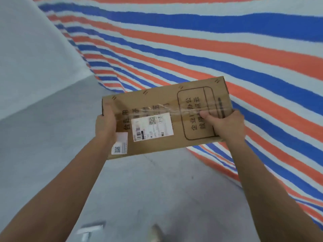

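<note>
Two hands on one cardboard box (166, 105), held up in the air over the grey floor (139, 189). Your left hand (105, 122) grips the box's left short end, fingers curled round the edge. Your right hand (225, 124) clamps the box's right end, with the thumb flat on the top face and the other fingers hidden beneath.

The box is flat, long and rectangular, made of plain brown corrugated board with black printed characters and a rounded printed frame toward its right end. Shiny, crinkled clear tape (174, 110) runs lengthwise along the box's middle seam. A white shipping label (152, 127) with a barcode and QR code sits near the centre of the top face. A smaller white QR sticker (119, 144) is at the box's near left corner. The flaps are shut, so its contents can't be seen.

Behind and right of the box there's a woven tarp (209, 49) in red, white and blue stripes, slightly wrinkled. Left of the box is a smooth pale wall (35, 58). Below the box, at the frame bottom, are a shoe tip (154, 232) and a blurred white object (90, 231) that can't be identified.
</note>
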A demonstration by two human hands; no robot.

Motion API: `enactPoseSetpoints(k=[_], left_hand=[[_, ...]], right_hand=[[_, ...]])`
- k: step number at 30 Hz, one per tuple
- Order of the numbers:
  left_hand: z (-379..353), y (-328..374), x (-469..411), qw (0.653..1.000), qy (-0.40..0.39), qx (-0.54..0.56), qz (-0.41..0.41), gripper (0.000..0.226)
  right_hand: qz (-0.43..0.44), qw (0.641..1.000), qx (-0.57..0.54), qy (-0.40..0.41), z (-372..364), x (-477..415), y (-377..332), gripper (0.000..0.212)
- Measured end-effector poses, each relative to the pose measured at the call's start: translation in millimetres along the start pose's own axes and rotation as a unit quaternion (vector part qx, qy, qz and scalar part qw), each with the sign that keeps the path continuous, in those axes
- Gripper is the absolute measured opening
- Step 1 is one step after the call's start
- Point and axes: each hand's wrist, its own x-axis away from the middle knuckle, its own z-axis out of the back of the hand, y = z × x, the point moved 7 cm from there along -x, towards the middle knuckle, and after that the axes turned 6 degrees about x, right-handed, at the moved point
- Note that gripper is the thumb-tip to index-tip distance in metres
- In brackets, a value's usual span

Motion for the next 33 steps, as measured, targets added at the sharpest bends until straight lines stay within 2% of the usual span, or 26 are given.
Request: enactPoseSetpoints(k=[7,13,18,24,29,32,33], left_hand=[[183.0,42.3,-71.5,0.986,0.139,0.079,-0.037,0.095],[282.2,63.7,-127.0,0.969,0.204,0.131,-0.047,0.098],[320.3,66.0,-188.0,0.957,0.244,0.147,-0.052,0.097],[336.6,74.7,-288.5,0.958,0.244,0.144,-0.047,0.091],[383.6,107.0,-405.3,0.95,0.284,0.12,-0.042,0.074],[434.4,118.4,-454.8,0.937,0.315,0.15,-0.026,0.086],[452.0,121.0,-463.7,0.93,0.334,0.153,-0.023,0.081]], right_hand=[[0.143,0.989,-0.016,-0.044,-118.6,34.1,-198.1,0.124],[0.209,0.975,-0.032,-0.066,-202.7,71.6,-314.6,0.119],[0.219,0.97,-0.042,-0.098,-276.5,70.2,-367.2,0.115],[0.218,0.967,-0.056,-0.123,-378.3,41.0,-424.8,0.11],[0.227,0.956,-0.074,-0.172,-509.3,27.6,-521.3,0.106],[0.251,0.937,-0.077,-0.233,-585.1,41.2,-590.8,0.106],[0.259,0.934,-0.076,-0.234,-599.6,49.2,-613.3,0.108]])
